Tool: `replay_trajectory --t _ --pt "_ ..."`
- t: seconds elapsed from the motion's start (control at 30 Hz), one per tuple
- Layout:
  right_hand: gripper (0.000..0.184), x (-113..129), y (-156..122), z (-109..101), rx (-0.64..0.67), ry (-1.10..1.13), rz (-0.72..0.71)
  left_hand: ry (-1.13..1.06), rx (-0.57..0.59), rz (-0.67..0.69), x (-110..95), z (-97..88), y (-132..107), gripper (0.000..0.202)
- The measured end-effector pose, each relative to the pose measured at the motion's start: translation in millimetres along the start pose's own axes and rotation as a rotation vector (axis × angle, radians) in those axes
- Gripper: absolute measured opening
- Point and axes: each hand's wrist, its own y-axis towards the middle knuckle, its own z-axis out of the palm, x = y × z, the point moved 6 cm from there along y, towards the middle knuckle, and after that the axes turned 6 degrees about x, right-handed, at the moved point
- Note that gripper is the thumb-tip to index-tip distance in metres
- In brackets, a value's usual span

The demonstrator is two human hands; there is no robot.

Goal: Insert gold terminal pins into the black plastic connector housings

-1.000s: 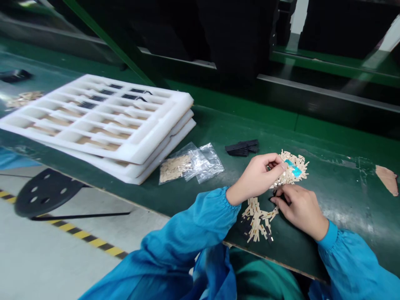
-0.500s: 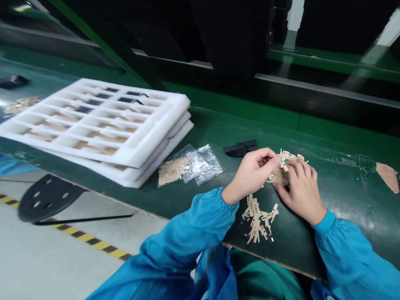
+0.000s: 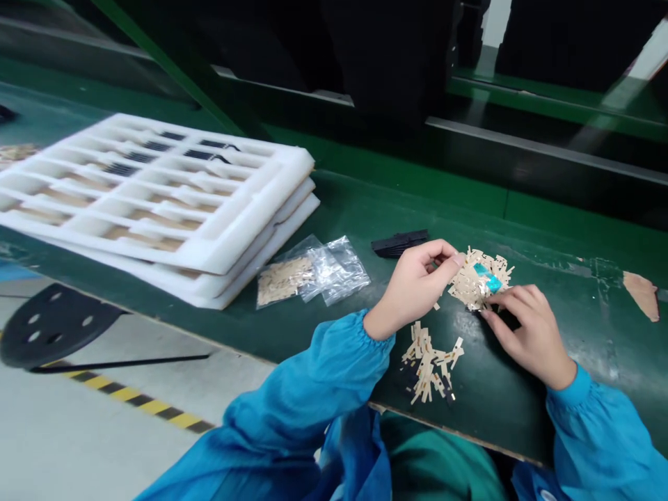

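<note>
My left hand is curled, its fingertips pinched at the left edge of a heap of small beige parts on the green bench; what the pinch holds is too small to name. A bit of teal film lies in that heap. My right hand rests just right of and below the heap, fingers bent, tips touching the bench beside a small dark piece. A second cluster of beige parts lies nearer me, between my wrists.
A stack of white foam trays with slots holding beige and black strips sits at left. Clear plastic bags lie beside it. A black stack of parts is behind my left hand. The bench edge runs diagonally; a floor stool is below.
My right hand has drawn back from on top of the heap to its lower right, uncovering the teal film. My left hand stays at the heap's left edge.
</note>
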Motion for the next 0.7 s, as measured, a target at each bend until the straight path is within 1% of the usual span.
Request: replay_trajectory --t 0.1,0.27,0.37,0.5,0.57,0.67,0.7 --pt "0.016 -4.5 -10.6 1.2 0.065 -0.027 -0.003 0.000 0.002 -0.003 -3.2 -0.1 -1.2 0.021" --pt "0.019 1.2 -8.6 6.6 0.120 -0.043 0.017 -0.021 0.012 -0.006 -3.9 1.1 -2.5 0.020" --pt "0.019 6.0 -8.5 7.0 0.193 0.004 -0.002 -0.001 0.005 -0.005 -3.2 0.7 -2.6 0.020" --pt "0.018 10.7 -11.1 8.8 0.315 0.117 -0.066 0.024 -0.003 -0.002 -3.0 0.1 -2.1 0.021" --pt "0.021 9.4 -10.7 8.5 0.305 0.138 -0.059 0.024 0.003 -0.002 -3.1 0.8 -1.9 0.021" --pt "0.024 5.4 -9.4 7.5 0.208 0.051 0.039 0.016 0.013 -0.011 -2.8 2.1 -1.9 0.021" --pt "0.023 6.7 -9.6 9.1 0.198 0.018 0.058 0.012 0.016 -0.014 -2.6 2.3 -1.9 0.021"
